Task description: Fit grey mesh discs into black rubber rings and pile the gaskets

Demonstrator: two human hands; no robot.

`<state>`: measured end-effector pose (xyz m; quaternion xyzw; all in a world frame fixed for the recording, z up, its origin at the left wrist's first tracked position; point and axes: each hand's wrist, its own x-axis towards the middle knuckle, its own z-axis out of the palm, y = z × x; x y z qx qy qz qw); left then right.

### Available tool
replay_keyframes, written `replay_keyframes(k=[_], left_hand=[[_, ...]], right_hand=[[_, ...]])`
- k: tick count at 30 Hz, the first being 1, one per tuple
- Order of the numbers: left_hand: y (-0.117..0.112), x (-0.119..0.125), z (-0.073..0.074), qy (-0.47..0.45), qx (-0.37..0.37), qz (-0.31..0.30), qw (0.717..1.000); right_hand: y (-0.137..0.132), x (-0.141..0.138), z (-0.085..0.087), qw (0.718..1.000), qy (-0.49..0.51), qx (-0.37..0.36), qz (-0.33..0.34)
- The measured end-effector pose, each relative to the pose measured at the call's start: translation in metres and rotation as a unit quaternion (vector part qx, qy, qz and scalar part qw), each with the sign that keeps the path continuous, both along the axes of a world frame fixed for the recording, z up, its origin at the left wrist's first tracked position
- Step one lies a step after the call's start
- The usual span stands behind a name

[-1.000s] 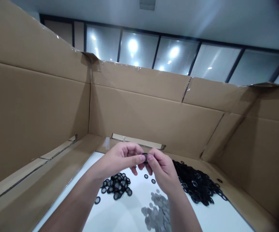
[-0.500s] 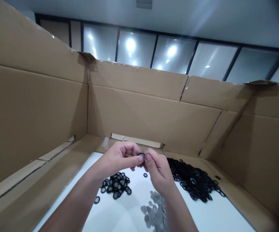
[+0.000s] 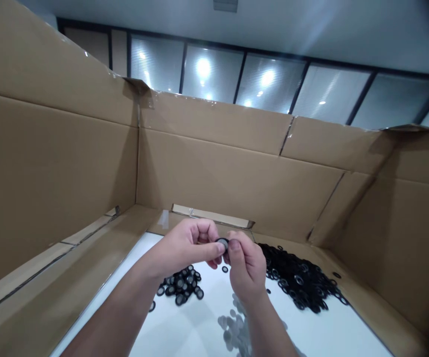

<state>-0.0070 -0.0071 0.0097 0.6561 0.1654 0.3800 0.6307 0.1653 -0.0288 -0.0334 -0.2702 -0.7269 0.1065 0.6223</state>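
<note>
My left hand [image 3: 186, 248] and my right hand [image 3: 247, 267] meet above a white surface [image 3: 199, 332], both pinching one small black ring [image 3: 222, 243] between thumbs and fingertips. Below my left hand lies a small heap of black rings with grey centres [image 3: 180, 287]. To the right of my right hand spreads a large pile of plain black rings [image 3: 296, 277]. A cluster of grey discs [image 3: 232, 329] lies near my right forearm. One loose black ring [image 3: 224, 269] sits under the hands.
Tall brown cardboard walls [image 3: 229, 178] enclose the white surface on the left, back and right. A cardboard flap [image 3: 210, 216] lies at the foot of the back wall. Frosted glass panels with ceiling lights show above.
Both hands stay joined on the ring. My right hand has turned so its fingers curl more, and the view has shifted slightly.
</note>
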Motion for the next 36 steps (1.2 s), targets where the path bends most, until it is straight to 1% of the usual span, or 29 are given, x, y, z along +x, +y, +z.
replay_keyframes(k=[2,3,4,6,8,10,11,13,16,18,22,28,31,36], left_hand=[[0.001,-0.003,0.001,0.010,-0.006,-0.007,1.000],[0.002,-0.003,0.001,0.008,-0.003,-0.009,1.000],[0.002,-0.002,0.000,-0.002,0.003,-0.010,1.000],[0.003,0.003,-0.003,-0.034,0.017,-0.007,0.999],[0.002,0.010,-0.006,-0.068,0.027,0.007,0.997],[0.000,0.014,-0.008,-0.083,0.031,0.023,0.996],[0.000,0.015,-0.008,-0.081,0.033,0.026,0.996],[-0.001,0.014,-0.006,-0.062,0.039,0.020,0.997],[-0.002,0.007,-0.001,-0.022,0.038,0.010,0.999],[-0.003,0.002,0.002,0.003,0.034,0.008,0.999],[-0.004,-0.002,0.003,0.035,0.028,0.014,0.999],[-0.002,-0.001,0.001,0.053,0.013,0.015,0.998],[-0.001,-0.003,0.001,0.055,0.011,0.004,0.998],[0.001,-0.006,0.001,0.046,0.007,-0.017,0.999]], right_hand=[[-0.002,-0.001,0.003,0.999,-0.035,0.024,-0.024],[-0.003,-0.003,0.004,0.998,-0.033,0.030,-0.032],[-0.004,-0.007,0.004,0.999,-0.020,0.030,-0.040],[-0.005,-0.015,0.003,0.997,0.038,0.023,-0.063],[-0.006,-0.022,0.002,0.992,0.101,0.011,-0.079],[-0.007,-0.024,0.002,0.988,0.130,0.001,-0.079],[-0.007,-0.022,0.003,0.990,0.123,-0.002,-0.072],[-0.006,-0.014,0.006,0.996,0.075,-0.010,-0.051],[-0.004,0.000,0.011,0.999,-0.014,-0.026,-0.019],[-0.004,0.004,0.012,0.998,-0.043,-0.034,-0.001],[-0.003,0.003,0.008,0.999,-0.028,-0.036,0.020],[0.001,-0.001,-0.002,0.999,0.005,-0.031,-0.013],[0.002,0.000,-0.003,1.000,0.000,-0.018,-0.025],[-0.001,-0.003,-0.001,1.000,-0.022,-0.005,-0.022]])
